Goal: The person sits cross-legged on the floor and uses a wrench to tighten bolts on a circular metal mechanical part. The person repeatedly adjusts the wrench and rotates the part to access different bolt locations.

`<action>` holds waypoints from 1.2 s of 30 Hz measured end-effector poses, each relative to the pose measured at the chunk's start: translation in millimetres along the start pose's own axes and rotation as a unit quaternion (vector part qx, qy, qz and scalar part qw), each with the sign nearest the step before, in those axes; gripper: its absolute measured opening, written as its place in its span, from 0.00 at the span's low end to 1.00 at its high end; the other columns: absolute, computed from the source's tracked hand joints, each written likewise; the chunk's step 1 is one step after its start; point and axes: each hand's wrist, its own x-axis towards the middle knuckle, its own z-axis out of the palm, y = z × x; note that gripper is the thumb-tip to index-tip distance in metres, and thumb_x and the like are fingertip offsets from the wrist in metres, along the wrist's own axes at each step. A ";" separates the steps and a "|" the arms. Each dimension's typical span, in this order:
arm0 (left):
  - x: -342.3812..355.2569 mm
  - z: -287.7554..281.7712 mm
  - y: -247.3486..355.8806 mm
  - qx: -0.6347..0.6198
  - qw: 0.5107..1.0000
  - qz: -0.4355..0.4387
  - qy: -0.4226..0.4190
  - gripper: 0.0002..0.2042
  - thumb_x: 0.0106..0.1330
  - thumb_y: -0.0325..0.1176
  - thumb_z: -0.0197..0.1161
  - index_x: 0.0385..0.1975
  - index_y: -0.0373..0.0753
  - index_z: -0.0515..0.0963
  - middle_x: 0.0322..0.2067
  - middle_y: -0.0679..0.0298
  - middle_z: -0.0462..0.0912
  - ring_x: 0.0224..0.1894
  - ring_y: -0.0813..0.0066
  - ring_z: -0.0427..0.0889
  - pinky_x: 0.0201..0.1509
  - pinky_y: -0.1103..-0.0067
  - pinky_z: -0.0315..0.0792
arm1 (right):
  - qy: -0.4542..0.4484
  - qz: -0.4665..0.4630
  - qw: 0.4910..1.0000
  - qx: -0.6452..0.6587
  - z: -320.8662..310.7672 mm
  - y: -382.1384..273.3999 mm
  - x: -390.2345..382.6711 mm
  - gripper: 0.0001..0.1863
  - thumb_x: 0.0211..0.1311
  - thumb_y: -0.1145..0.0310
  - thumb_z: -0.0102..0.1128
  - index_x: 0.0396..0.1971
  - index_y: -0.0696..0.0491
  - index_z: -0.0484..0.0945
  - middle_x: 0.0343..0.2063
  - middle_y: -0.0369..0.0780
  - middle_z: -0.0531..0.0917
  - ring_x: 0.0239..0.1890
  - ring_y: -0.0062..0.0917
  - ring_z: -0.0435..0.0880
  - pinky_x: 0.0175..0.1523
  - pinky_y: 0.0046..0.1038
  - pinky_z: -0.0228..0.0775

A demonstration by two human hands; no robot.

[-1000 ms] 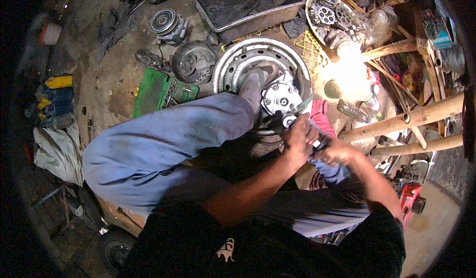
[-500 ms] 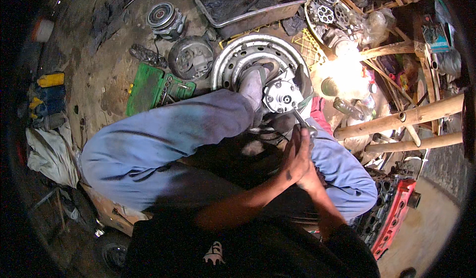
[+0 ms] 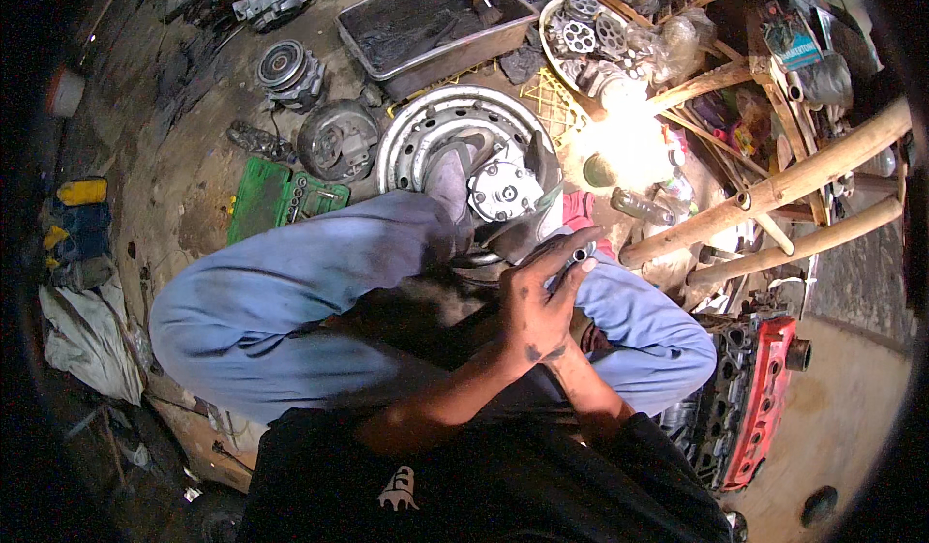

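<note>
My left hand (image 3: 538, 301) is closed in front of my body, above my crossed legs. Between its thumb and forefinger shows the round, hollow end of a metal socket tool (image 3: 581, 254). My right hand (image 3: 573, 357) lies mostly hidden behind the left, wrists crossing, so its fingers cannot be made out. Beyond both hands, a silver round compressor (image 3: 505, 192) with bolts around its face rests between my feet, one shoe (image 3: 447, 187) pressed beside it. Under it is a white steel wheel rim (image 3: 397, 146). Neither hand touches the compressor.
An opened green socket case (image 3: 261, 200) lies left of the rim. Behind stand a metal tray (image 3: 387, 86) with a brush and a pulley unit (image 3: 290, 71). A bright lamp (image 3: 619, 122) glares at right, near wooden poles (image 3: 774, 190). A red-edged engine head (image 3: 760, 403) sits lower right.
Both hands have drawn back toward me and left, away from the compressor. The tool's dark shaft, pointing at the compressor before, now turns its round end up toward view. The view has shifted too.
</note>
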 end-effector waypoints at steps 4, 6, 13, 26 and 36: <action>-3.0 2.5 1.7 0.066 0.997 0.033 0.024 0.15 0.66 0.25 0.60 0.52 0.36 0.78 0.48 0.56 0.83 0.50 0.75 0.80 0.56 0.79 0.70 | -0.012 0.019 0.998 0.058 0.8 3.7 -3.2 0.27 0.59 0.59 0.60 0.54 0.58 0.68 0.38 0.43 0.76 0.40 0.33 0.75 0.48 0.32 0.68; -3.5 2.3 6.8 0.083 0.996 0.024 0.026 0.15 0.65 0.25 0.62 0.51 0.36 0.79 0.47 0.55 0.83 0.48 0.75 0.81 0.55 0.79 0.71 | -0.016 0.029 0.996 0.084 1.4 6.0 -4.6 0.26 0.60 0.58 0.59 0.53 0.57 0.69 0.37 0.42 0.76 0.38 0.32 0.75 0.46 0.32 0.68; -2.5 2.0 12.0 0.108 0.993 0.011 0.046 0.14 0.62 0.27 0.64 0.48 0.37 0.80 0.41 0.54 0.84 0.42 0.70 0.82 0.50 0.77 0.73 | -0.050 0.076 0.975 0.204 4.7 12.6 -10.6 0.24 0.61 0.55 0.57 0.50 0.57 0.70 0.31 0.40 0.75 0.32 0.30 0.75 0.41 0.31 0.68; 15.1 0.1 -65.8 -0.115 0.980 -0.135 0.088 0.14 0.72 0.38 0.57 0.40 0.31 0.78 0.28 0.62 0.79 0.30 0.80 0.75 0.34 0.80 0.71 | -0.083 0.203 0.899 0.379 -18.7 -13.8 -31.1 0.22 0.65 0.49 0.52 0.42 0.56 0.73 0.18 0.36 0.72 0.20 0.25 0.71 0.31 0.29 0.67; 17.4 -2.1 -91.1 -0.282 0.907 -0.283 0.134 0.17 0.75 0.47 0.48 0.45 0.39 0.76 0.32 0.60 0.84 0.24 0.78 0.76 0.26 0.83 0.72 | 0.032 0.173 0.959 0.222 -1.1 -26.8 -19.3 0.26 0.65 0.44 0.54 0.33 0.58 0.74 0.16 0.38 0.76 0.12 0.24 0.74 0.17 0.23 0.64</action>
